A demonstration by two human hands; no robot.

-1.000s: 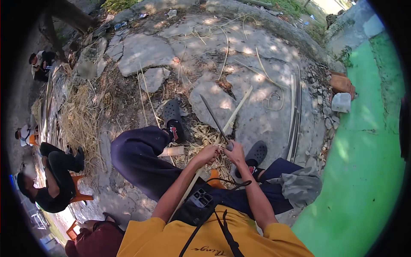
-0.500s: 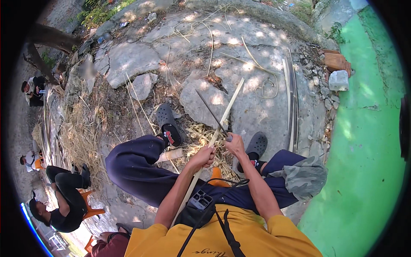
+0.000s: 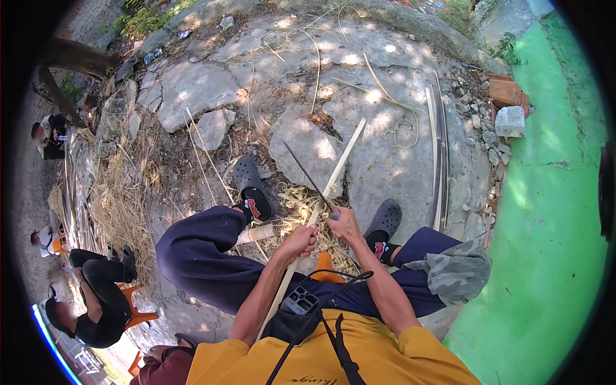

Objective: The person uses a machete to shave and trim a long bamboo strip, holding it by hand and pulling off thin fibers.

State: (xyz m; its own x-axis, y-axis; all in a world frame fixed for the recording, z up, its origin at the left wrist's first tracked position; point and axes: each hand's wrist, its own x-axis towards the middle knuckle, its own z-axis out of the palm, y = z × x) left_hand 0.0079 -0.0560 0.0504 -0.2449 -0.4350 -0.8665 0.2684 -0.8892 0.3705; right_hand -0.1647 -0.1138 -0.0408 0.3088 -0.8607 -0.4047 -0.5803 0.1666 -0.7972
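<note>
A long pale bamboo strip [image 3: 339,165] runs slantwise from my lap, up between my knees and away to the right. My left hand [image 3: 300,242] is closed round it near its middle. In my right hand [image 3: 344,224] is a knife, gripped by its handle. Its long dark blade [image 3: 305,169] points away and to the left, crossing the strip just beyond my left hand. Curled bamboo shavings [image 3: 296,196] lie on the ground below, between my feet. A short pale bamboo piece [image 3: 258,233] rests beside my left leg.
Long strips [image 3: 438,154] lie on the cracked concrete at right, with thin loose strips [image 3: 384,90] farther off. A white block [image 3: 509,122] and bricks [image 3: 507,92] stand by the green ground. A person in black [image 3: 101,308] sits at left, near heaped dry fibres [image 3: 122,212].
My right hand has drawn the knife a little toward me and to the left, so the blade crosses the strip nearer my left hand. The left hand keeps its hold, almost unmoved.
</note>
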